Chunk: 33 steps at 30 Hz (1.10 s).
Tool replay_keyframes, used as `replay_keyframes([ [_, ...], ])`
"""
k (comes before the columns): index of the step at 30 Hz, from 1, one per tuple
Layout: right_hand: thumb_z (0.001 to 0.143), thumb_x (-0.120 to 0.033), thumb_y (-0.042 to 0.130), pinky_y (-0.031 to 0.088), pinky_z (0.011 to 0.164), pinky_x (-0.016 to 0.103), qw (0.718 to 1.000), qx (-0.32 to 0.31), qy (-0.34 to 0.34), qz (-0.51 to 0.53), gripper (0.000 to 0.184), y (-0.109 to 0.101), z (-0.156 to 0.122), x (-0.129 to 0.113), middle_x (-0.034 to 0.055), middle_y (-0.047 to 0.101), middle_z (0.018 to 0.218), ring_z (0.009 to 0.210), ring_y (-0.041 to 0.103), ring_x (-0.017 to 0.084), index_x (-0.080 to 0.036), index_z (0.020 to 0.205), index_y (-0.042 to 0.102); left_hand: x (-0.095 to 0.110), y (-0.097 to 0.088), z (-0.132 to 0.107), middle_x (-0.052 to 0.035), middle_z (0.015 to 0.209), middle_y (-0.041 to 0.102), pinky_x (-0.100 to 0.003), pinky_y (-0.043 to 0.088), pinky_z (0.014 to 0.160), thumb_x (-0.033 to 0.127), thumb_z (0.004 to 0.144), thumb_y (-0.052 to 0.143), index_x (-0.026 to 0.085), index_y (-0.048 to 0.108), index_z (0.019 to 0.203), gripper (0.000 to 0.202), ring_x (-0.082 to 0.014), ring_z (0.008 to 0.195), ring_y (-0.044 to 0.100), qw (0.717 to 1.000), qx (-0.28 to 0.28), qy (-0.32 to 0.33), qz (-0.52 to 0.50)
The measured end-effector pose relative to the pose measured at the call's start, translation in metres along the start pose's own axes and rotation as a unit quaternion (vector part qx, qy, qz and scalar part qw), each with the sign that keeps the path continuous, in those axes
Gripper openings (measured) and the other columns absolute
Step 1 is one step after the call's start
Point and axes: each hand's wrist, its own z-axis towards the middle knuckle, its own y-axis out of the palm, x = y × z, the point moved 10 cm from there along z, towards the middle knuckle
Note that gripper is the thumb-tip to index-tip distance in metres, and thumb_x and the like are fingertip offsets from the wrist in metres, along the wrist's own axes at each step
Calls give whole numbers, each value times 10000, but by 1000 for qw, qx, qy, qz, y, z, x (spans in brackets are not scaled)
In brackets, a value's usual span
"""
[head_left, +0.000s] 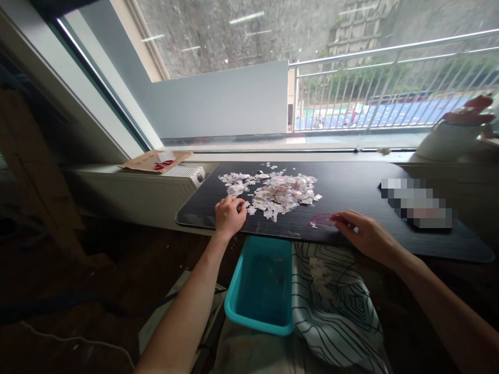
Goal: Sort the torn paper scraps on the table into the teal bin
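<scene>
A heap of small pale paper scraps [275,191] lies on the black tabletop [351,187]. My left hand [229,215] rests at the heap's near left edge with its fingers curled in, pinching at scraps. My right hand [366,235] lies near the table's front edge, fingers bent around a pink clear piece of plastic [323,220] that rests on the table. A teal plastic bin [260,284] stands below the table edge between my arms, with a few scraps inside.
A patterned cloth [335,306] with some scraps on it covers my lap beside the bin. A blurred object [416,202] lies on the table's right. A cardboard piece [154,160] and a white radiator [187,174] are at the left, a white pot [448,140] on the sill.
</scene>
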Motion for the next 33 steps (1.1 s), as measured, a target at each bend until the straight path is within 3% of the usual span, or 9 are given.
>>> replay_keyframes([
  [4,899,-355,468,476,648,264,999,-36,-6,22,248,-2,-16,-4,44,689,880,720,606,159,-209,952,661,0,0,1,-62,952,652,-382,412,843,256,815,549,218,690,881,160,-259,927,574,1000,-1,-1,4],
  [9,903,-330,463,472,649,270,1000,-9,-6,18,238,-7,-18,-6,55,683,888,713,598,161,-200,963,653,1,-1,2,-67,955,655,-383,419,840,261,810,540,216,690,863,165,-257,916,578,1000,1,7,6],
  [19,912,-304,455,461,651,256,999,-33,-17,36,199,-8,-43,-14,47,646,886,742,591,156,-214,965,624,0,0,2,-69,960,644,-379,419,851,264,818,536,210,688,882,173,-258,922,577,1000,-2,11,6],
  [25,919,-308,450,437,593,243,997,-77,-1,23,193,-3,-55,-15,35,630,855,657,554,127,-216,943,619,2,-1,3,-70,957,648,-368,421,854,261,813,538,207,693,874,176,-252,916,579,1000,-1,13,10],
  [29,930,-299,431,434,611,245,998,-59,-7,-2,222,-9,-56,-18,44,621,879,675,555,128,-212,996,624,2,-1,3,-72,952,649,-372,420,858,265,813,528,205,693,879,187,-257,918,578,1000,-5,12,10],
  [33,936,-255,413,427,659,246,994,-101,-26,-35,243,8,-51,-29,40,619,907,733,582,133,-214,1034,631,2,-1,3,-73,959,652,-375,424,852,267,806,527,200,694,871,191,-259,910,581,1000,-4,9,12],
])
